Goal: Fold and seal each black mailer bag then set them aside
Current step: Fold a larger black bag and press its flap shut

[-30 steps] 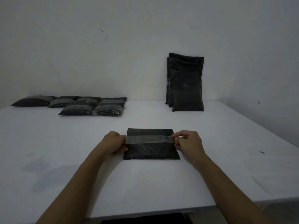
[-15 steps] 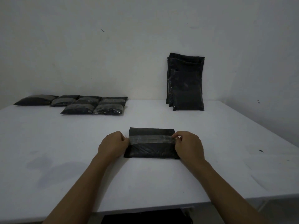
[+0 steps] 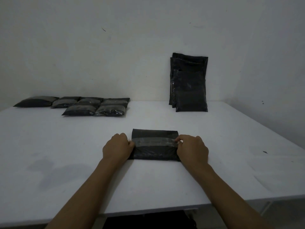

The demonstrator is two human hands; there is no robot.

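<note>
Between left hand (image 3: 117, 147) and right hand (image 3: 192, 149), folded mailer bag (image 3: 155, 146)

One folded black plastic mailer bag (image 3: 155, 146) with a grey strip across it lies near the front edge of the one white tabletop (image 3: 49, 146), between two hands. Six sealed flat black mailer bags (image 3: 79, 105) lie grouped toward the back left corner, four in the far row and two in front. At the back edge an upright stack of unfolded black mailer bags (image 3: 189, 83) leans on the wall; their number cannot be told.
</note>
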